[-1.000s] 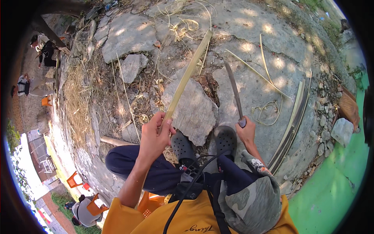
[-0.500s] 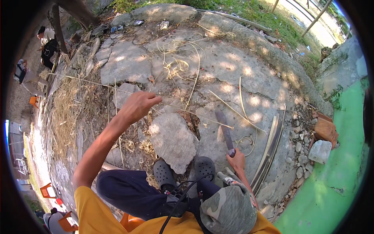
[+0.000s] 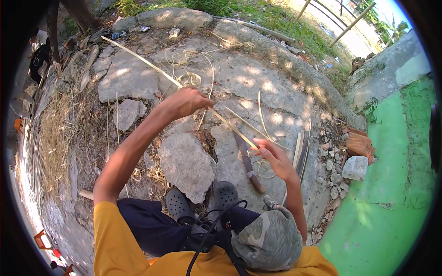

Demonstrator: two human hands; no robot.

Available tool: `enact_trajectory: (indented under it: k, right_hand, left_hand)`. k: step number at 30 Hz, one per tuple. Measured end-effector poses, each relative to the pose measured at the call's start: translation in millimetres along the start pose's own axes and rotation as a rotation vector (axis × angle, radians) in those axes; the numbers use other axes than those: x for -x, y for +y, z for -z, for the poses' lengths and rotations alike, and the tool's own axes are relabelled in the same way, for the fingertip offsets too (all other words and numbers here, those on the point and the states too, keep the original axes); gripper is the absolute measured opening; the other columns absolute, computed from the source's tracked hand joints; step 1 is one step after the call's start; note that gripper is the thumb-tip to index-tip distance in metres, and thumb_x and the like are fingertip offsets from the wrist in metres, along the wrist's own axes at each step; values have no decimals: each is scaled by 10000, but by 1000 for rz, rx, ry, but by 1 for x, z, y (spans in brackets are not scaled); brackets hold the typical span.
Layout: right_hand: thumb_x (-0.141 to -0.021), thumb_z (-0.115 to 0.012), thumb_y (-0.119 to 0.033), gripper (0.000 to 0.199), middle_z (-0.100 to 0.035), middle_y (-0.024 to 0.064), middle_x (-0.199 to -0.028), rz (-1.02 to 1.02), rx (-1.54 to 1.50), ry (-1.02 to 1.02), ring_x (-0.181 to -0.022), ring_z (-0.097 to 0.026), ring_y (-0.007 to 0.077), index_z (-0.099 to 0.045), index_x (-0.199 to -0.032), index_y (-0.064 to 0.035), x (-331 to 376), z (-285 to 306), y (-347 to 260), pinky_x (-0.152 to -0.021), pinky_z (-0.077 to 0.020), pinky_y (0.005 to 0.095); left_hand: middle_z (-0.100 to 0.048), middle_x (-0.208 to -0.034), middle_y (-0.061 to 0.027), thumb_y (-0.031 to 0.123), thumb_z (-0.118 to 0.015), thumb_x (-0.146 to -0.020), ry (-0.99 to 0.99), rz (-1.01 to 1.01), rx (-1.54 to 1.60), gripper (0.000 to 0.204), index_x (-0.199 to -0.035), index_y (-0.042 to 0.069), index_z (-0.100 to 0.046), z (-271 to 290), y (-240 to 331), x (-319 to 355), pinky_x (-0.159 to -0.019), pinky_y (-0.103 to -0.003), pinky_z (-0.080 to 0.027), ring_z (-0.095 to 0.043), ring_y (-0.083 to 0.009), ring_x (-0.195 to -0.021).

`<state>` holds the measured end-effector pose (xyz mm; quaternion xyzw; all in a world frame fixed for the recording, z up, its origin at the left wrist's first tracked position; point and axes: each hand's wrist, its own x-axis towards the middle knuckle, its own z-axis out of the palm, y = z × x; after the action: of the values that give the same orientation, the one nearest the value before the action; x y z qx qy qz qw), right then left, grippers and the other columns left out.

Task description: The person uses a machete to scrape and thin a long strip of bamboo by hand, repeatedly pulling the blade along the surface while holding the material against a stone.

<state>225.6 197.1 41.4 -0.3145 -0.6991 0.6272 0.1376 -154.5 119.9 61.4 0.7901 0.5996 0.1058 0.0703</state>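
Observation:
My left hand (image 3: 184, 101) is closed around a long thin bamboo strip (image 3: 138, 57), held out in front of me above the cracked stone ground. The strip runs from the far upper left down to my right hand (image 3: 272, 156), which pinches its near end. Just below that hand a long knife (image 3: 248, 163) with a dark blade and brown handle lies on a flat stone, with no hand on it. My feet in black clogs (image 3: 177, 204) rest near a broken slab (image 3: 186, 165).
More split bamboo strips (image 3: 301, 147) lie to the right, beside rubble, a red brick (image 3: 359, 143) and a pale stone block (image 3: 354, 168). A green painted surface (image 3: 386, 207) lies at the right, dry grass (image 3: 55, 138) at the left. A person (image 3: 39, 53) is at the far upper left.
My right hand has let go of the knife, which now lies on the stone, and taken the strip's near end. My left hand moved forward and grips the strip farther along.

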Motion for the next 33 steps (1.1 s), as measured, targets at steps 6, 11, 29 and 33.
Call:
enact_trajectory:
  k: [6,11,29,33]
  right_hand:
    - [-1060,-533,-219,399,-728,37,-986,-104,54,-32,-606,-576,53,-562,-1423,-55,-4,-33,-7,-512,-431,224]
    - [-1068,-495,-207,398,-737,68,-931,-77,0,145,-525,-533,52,-574,-1411,-21,-11,-50,-6,-468,-413,221]
    - [-969,-448,-151,540,-654,121,-790,84,-521,183,-464,-496,95,-451,-1478,29,-40,-51,19,-394,-343,231]
    - [-973,-446,-143,535,-665,105,-793,132,-562,217,-473,-503,91,-448,-1481,22,-48,-35,16,-384,-332,228]
  left_hand:
    - [-724,-1061,-29,128,-657,-913,210,-69,-162,172,-1083,139,-677,7,-6,-36,-1091,-459,-436,-658,-231,-1117]
    - [-625,-1220,-105,214,-764,-891,730,75,163,381,-1194,83,-574,6,37,-33,-1017,-442,-480,-627,-308,-1146]
    - [-739,-946,-16,221,-700,-1006,-128,331,1319,250,-1146,17,-737,-71,108,-34,-752,-270,-582,-675,-94,-866]
    - [-736,-907,9,212,-673,-1026,-90,318,1395,194,-1047,33,-747,-69,106,-58,-738,-257,-583,-674,-72,-842]
